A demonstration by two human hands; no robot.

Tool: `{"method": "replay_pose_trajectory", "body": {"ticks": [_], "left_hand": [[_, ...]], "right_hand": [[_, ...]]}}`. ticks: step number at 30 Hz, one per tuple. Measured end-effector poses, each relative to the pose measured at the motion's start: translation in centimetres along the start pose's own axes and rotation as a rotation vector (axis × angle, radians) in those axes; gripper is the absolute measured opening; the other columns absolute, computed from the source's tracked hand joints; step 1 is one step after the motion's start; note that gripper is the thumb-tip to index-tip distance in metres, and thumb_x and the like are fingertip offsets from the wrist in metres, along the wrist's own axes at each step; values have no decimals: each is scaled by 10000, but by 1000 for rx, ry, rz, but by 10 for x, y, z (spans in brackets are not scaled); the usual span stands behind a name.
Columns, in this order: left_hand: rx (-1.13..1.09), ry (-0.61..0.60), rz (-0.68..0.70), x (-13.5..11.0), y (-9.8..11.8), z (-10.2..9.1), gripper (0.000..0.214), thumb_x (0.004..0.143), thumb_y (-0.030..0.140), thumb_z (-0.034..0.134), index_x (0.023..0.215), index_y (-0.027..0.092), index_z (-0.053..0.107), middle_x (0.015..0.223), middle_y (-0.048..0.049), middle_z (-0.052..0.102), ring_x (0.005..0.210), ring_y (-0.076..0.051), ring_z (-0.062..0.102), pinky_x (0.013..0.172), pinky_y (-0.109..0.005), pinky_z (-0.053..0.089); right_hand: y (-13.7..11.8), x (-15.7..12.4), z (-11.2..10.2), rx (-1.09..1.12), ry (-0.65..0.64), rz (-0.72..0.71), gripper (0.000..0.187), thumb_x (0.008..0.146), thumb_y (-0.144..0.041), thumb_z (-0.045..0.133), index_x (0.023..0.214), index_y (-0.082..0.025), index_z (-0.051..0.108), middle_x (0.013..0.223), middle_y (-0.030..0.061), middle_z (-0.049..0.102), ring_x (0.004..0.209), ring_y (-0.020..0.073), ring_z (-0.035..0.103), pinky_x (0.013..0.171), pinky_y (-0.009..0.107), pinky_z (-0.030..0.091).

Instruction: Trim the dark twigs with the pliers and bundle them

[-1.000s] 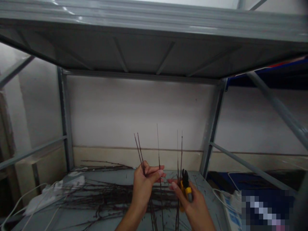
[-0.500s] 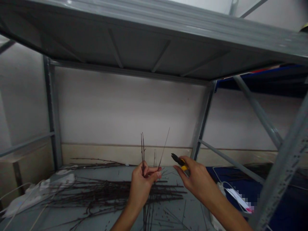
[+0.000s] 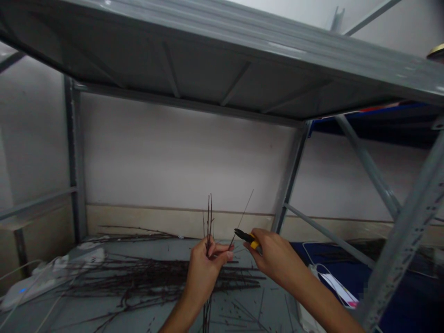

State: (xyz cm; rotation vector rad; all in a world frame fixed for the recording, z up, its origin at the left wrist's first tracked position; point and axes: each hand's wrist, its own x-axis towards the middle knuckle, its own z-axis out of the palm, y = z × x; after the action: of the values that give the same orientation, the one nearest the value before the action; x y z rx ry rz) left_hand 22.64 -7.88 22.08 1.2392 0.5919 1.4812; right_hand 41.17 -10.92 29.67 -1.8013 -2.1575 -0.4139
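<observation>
Several thin dark twigs [image 3: 209, 222] stand upright in my left hand [image 3: 204, 263], which is closed around them. Between its thumb and fingertips a thin wire-like stem [image 3: 244, 210] leans up to the right. My right hand [image 3: 272, 252] grips cutting pliers [image 3: 244, 236] with yellow and black handles. The pliers' dark jaws point left and lie at or very close to the leaning stem; whether they touch it I cannot tell. Under my hands, a pile of dark twigs [image 3: 149, 277] lies across the grey shelf surface [image 3: 166, 314].
A white power strip [image 3: 52, 277] with cables lies at the left. Cut twig pieces [image 3: 243, 310] are scattered at the front right. Grey metal posts [image 3: 291, 171] and an upper shelf [image 3: 194, 60] frame the space. A lit phone-like screen [image 3: 338, 289] lies at the right on blue cloth.
My right hand has moved left and slightly down, bringing the pliers' jaws to the thin stem. The stem leans further right. The camera view has shifted a little.
</observation>
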Motion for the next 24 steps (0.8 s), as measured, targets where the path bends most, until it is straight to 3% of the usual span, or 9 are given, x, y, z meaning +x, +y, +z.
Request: {"method": "replay_pose_trajectory", "body": {"ticks": [6,18,24], "left_hand": [[-4,1,3,-2,2,-1,486,704,224,812,660,264,329,809,-70,804,912,-317,766,780,-379,575],[-15,-15,-9,-6,4,-3,491,711,215,817,662,268,331,793,-79,801,952,-334,756,749,-380,570],[1,16,-13,-5,6,-8,497,717,233,819,654,257,327,813,-80,801,778,-275,763,647,-319,551]], "right_hand": [[-4,5,0,-33,6,-26,66,880,-201,585,864,-188,648,831,102,742,779,275,717,636,318,418],[-1,14,16,-83,54,-51,273,958,-359,559,828,-190,727,719,126,748,685,275,726,593,304,443],[-5,15,29,-10,37,-58,357,983,-385,518,766,-200,733,672,116,744,658,252,726,600,290,441]]}}
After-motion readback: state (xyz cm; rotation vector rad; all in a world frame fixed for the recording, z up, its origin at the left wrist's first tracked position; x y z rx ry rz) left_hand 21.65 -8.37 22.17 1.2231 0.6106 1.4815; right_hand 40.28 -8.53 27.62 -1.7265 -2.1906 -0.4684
